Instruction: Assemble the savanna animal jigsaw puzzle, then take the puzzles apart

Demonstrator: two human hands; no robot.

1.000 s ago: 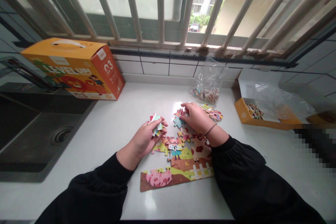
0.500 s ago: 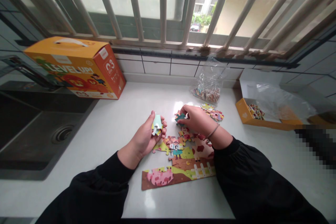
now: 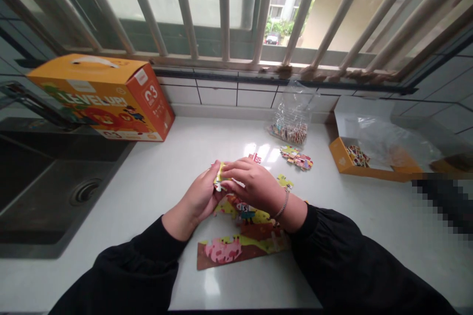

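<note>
My left hand (image 3: 197, 197) holds a small stack of loose puzzle pieces (image 3: 220, 175) above the white counter. My right hand (image 3: 253, 184) has come across to it, and its fingertips pinch at the top piece of that stack. Under both hands lies a partly assembled jigsaw (image 3: 240, 241) with a pink pig and a brown lower edge. A few loose pieces (image 3: 297, 157) lie further back on the right, and one red piece (image 3: 255, 158) sits just beyond my fingers.
An orange puzzle box (image 3: 105, 96) stands at the back left beside a dark sink (image 3: 48, 192). A clear bag of pieces (image 3: 291, 118) leans on the tiled wall. An open orange tray (image 3: 345, 162) with plastic wrap sits at the right.
My right hand left the loose pieces at the back and moved left to meet my left hand's stack. The left hand stayed roughly in place.
</note>
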